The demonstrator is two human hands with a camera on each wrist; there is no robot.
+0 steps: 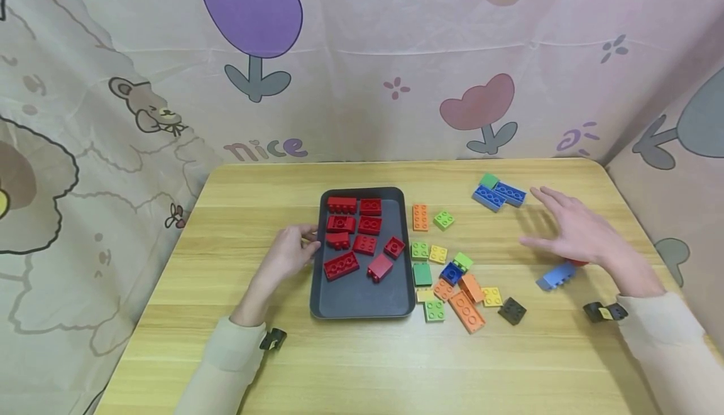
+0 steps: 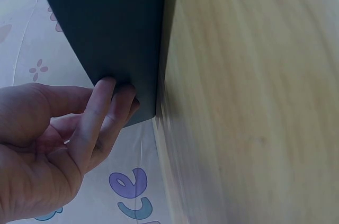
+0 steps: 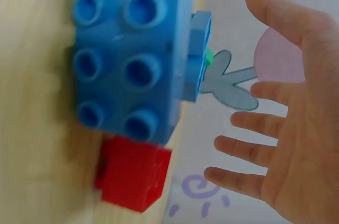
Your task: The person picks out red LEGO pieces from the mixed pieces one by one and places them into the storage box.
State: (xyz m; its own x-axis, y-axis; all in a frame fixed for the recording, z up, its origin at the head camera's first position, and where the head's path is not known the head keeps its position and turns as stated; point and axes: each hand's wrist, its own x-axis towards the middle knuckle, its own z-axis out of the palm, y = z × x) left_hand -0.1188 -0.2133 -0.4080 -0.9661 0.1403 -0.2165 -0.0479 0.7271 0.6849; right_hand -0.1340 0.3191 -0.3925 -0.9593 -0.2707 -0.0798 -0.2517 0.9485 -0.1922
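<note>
My left hand (image 1: 292,251) is at the left side of a dark grey tray (image 1: 362,302). Its fingertips touch the tray's outer wall (image 2: 114,28) in the left wrist view, and no grip over the rim shows. Several red bricks (image 1: 342,266) lie inside the tray. On the right, my right hand (image 1: 582,229) hovers above the table with spread fingers and holds nothing. Beneath it sit a blue brick (image 3: 127,60) and a red brick (image 3: 135,173), the red one mostly hidden by the hand in the head view.
Orange, green, yellow and dark blue bricks (image 1: 466,311) lie scattered right of the tray, with a black brick (image 1: 512,310) nearby. Two blue bricks (image 1: 489,197) and a green one (image 1: 489,180) lie at the back right. A patterned cloth (image 1: 362,56) hangs behind the wooden table (image 1: 362,365).
</note>
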